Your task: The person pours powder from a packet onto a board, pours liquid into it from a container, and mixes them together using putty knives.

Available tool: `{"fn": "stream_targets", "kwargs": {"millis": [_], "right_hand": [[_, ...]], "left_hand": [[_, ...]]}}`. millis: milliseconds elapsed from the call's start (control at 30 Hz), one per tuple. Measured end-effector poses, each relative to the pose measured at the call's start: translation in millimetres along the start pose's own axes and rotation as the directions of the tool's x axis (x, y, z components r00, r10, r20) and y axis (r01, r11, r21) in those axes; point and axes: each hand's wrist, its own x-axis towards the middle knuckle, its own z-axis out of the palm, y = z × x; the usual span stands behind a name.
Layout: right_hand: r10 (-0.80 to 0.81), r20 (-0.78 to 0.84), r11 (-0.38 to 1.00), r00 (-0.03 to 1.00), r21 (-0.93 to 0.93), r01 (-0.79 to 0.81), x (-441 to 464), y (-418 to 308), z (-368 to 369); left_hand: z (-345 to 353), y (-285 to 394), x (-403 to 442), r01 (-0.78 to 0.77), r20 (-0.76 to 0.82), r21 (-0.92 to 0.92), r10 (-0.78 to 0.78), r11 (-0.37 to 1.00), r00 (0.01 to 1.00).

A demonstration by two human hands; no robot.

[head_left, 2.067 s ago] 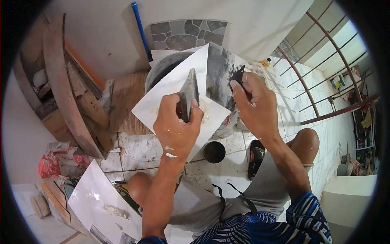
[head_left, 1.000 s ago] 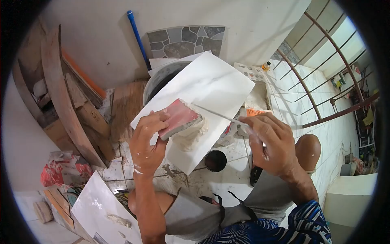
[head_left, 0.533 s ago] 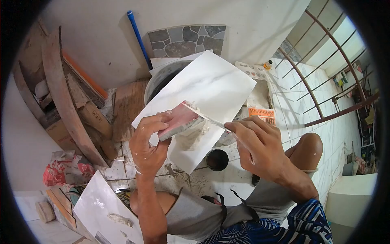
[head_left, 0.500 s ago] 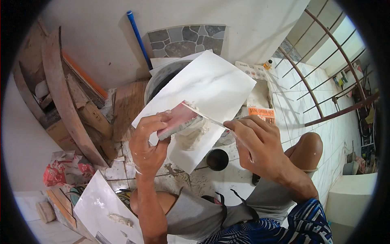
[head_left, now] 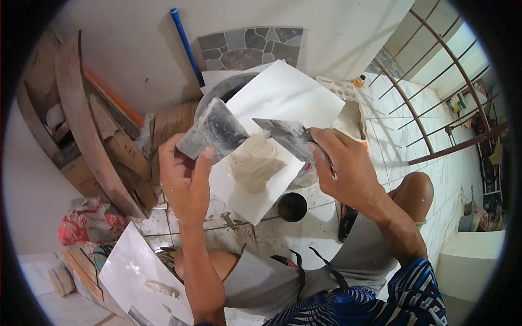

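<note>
My left hand (head_left: 187, 182) is closed on a flat grey plate (head_left: 215, 133), its dark face toward me and smeared with pale paste. My right hand (head_left: 350, 171) grips a putty knife (head_left: 285, 136) with a wide, paste-streaked blade; its handle is mostly hidden in my fingers. The two tools are close together but apart, over a mound of off-white putty (head_left: 255, 165). That mound lies on a white marbled tile (head_left: 293, 89), which rests across a grey bucket (head_left: 231, 84).
A dark round container (head_left: 292, 207) stands on the floor below the tile. Another white tile (head_left: 133, 271) with putty scraps lies at lower left. Wood and cartons (head_left: 98, 136) lean on the left, a blue pole (head_left: 186, 46) stands behind, and a metal grille (head_left: 429, 81) is at right.
My left hand has turned the plate from its reddish side to its dark grey face and moved slightly left. The putty knife has rotated from edge-on to show its broad blade, apart from the plate.
</note>
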Motion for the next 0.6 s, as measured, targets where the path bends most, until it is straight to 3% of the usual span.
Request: {"fn": "stream_targets", "kwargs": {"millis": [200, 267, 400, 467, 600], "right_hand": [[0.390, 0.205, 0.899, 0.898, 0.125, -0.419, 17.7, -11.8, -11.4], [0.385, 0.184, 0.905, 0.904, 0.117, -0.409, 21.0, -11.6, -6.1], [0.390, 0.142, 0.906, 0.910, 0.119, -0.407, 23.5, -19.5, 3.1], [0.362, 0.140, 0.896, 0.922, 0.222, -0.385, 22.4, -25.2, 6.3], [0.377, 0.182, 0.859, 0.908, 0.298, -0.416, 19.4, -28.9, -1.1]], "left_hand": [[9.5, 0.0, 3.6, -0.148, 0.033, 0.080, 0.145, 0.986, 0.989], [20.9, 11.6, -2.8, -0.097, 0.047, 0.129, 0.092, 0.987, 0.995], [40.5, 16.5, -8.2, -0.285, 0.171, 0.292, 0.243, 0.913, 0.955], [47.7, 20.1, -9.8, -0.334, 0.212, 0.343, 0.274, 0.878, 0.938], [48.5, 17.7, -7.1, -0.331, 0.197, 0.368, 0.276, 0.869, 0.941]]}}
